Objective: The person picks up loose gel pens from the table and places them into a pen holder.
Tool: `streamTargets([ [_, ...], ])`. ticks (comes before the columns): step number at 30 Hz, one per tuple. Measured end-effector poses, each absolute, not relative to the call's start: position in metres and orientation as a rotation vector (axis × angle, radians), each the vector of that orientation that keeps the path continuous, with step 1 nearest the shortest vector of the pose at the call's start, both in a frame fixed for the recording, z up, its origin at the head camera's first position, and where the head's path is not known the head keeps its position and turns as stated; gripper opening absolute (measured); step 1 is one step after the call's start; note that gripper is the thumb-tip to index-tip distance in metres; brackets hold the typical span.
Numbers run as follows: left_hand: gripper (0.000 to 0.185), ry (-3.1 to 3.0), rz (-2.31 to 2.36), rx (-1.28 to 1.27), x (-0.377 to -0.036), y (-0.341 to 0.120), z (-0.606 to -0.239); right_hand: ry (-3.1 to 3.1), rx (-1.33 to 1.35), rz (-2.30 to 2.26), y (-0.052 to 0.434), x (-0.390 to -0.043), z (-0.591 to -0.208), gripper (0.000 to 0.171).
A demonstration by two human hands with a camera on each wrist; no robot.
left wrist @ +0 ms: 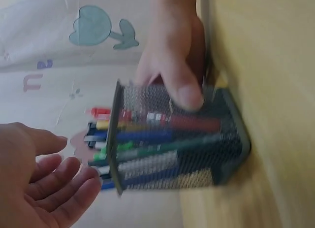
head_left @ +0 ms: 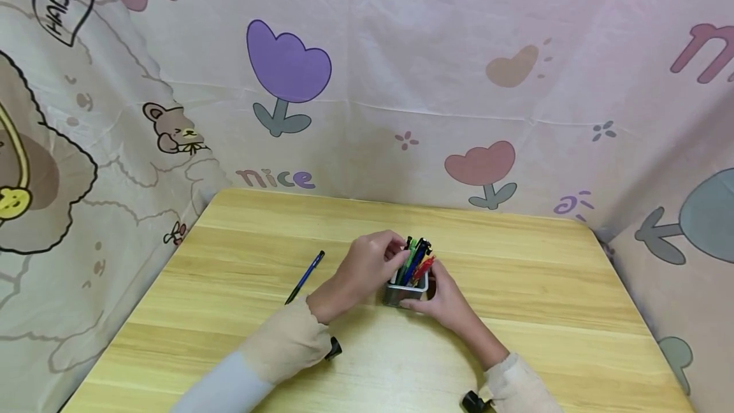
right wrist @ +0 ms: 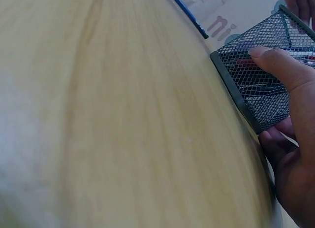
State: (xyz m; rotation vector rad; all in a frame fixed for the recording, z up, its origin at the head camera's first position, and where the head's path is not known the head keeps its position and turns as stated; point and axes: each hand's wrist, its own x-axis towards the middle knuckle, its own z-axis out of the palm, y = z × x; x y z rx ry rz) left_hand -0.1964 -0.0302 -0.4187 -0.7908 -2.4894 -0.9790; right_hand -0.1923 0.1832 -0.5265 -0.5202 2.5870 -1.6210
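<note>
A black mesh pen holder is seen standing on the wooden counter, a little past the middle of it. Pens with red, green, blue and yellow bodies are packed inside it, and their tops stick out above the rim. How many pens there are cannot be counted, because they overlap and the left wrist view is blurred.

The holder is gripped by the right hand: in the right wrist view the thumb is pressed on the mesh wall, and the other fingers are curled around the far side, where they are mostly hidden by the holder. The lower part of the holder is also covered by this hand in the head view.

The left hand is held at the pen tops, on the left side of the holder. In the head view its fingertips are hidden among the pens, so a grip cannot be told there; in the left wrist view the fingers are seen spread and relaxed, just beside the pen ends, with nothing pinched.

One blue pen lies alone on the counter, well to the left of the holder. Behind the holder, the counter is enclosed by a printed cloth with tulips.
</note>
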Motion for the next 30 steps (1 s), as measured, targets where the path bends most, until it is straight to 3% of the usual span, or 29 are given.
streamTargets([
  [12, 0.016, -2.512, -0.822, -0.601, -0.215, -0.078, -0.42, 2.697, -0.438, -1.5, 0.182, -0.19, -0.524, 0.083],
  [30, 0.039, -2.962, -0.751, -0.315, -0.226, -0.137, -0.448, 2.678, -0.409, -1.506, 0.182, -0.19, -0.523, 0.082],
])
